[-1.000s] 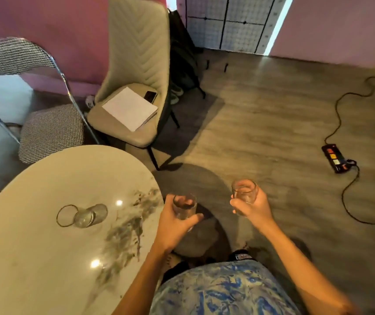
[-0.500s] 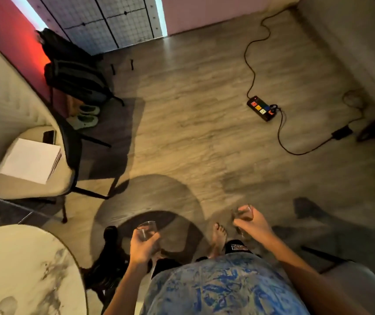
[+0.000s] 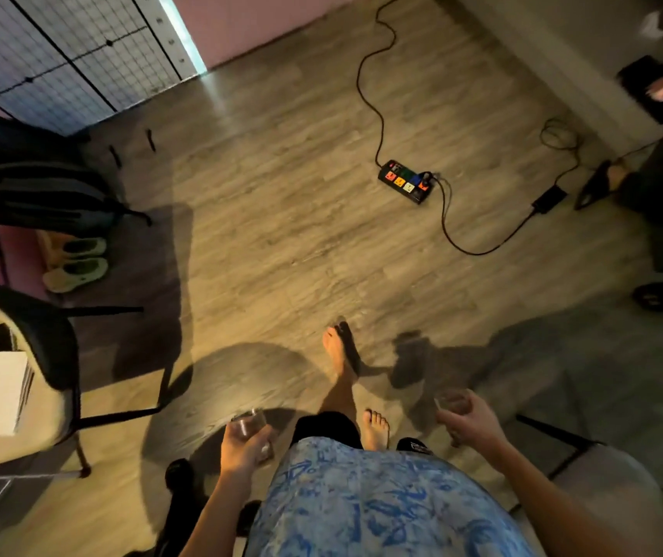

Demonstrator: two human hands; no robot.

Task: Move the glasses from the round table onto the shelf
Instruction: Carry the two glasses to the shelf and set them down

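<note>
- Glass tumbler [image 3: 250, 426] sits upright in the left hand [image 3: 243, 446], fingers wrapped round it
- Right hand [image 3: 472, 426] curls round a second, blurred glass [image 3: 451, 404] above wooden floor [image 3: 281, 219]

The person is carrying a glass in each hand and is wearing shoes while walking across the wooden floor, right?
Not quite. The head view shows bare feet, no shoes. The rest holds: the left hand grips one glass, the right hand grips another glass, and the person is stepping across the wooden floor.
</note>
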